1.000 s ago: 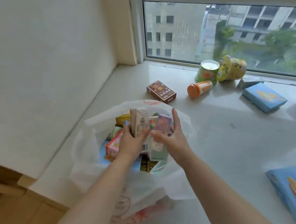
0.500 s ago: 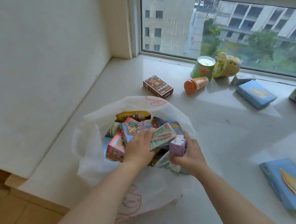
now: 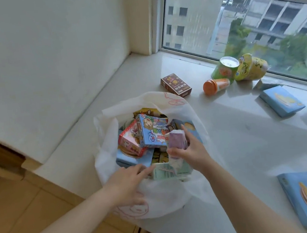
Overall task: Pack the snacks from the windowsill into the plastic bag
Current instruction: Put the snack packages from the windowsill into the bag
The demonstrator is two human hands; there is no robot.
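The right hand (image 3: 190, 151) is gripping a purple box (image 3: 177, 139) over the bag (image 3: 159, 199) on the windowsill (image 3: 240, 144), tucking it in; the left hand (image 3: 126, 186), fingers straight, is reaching inside. Next: fetching the brown box (image 3: 175, 84).

White plastic bag (image 3: 159, 199) with red doodles; brown box (image 3: 176, 87).

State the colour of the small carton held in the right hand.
Pale purple carton, white at its ends; head view.

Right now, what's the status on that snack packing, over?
Right hand grips purple pack over plastic bag. Left hand open, fingers at green box. Brown box, cups, blue boxes still on windowsill. Nothing blocking.
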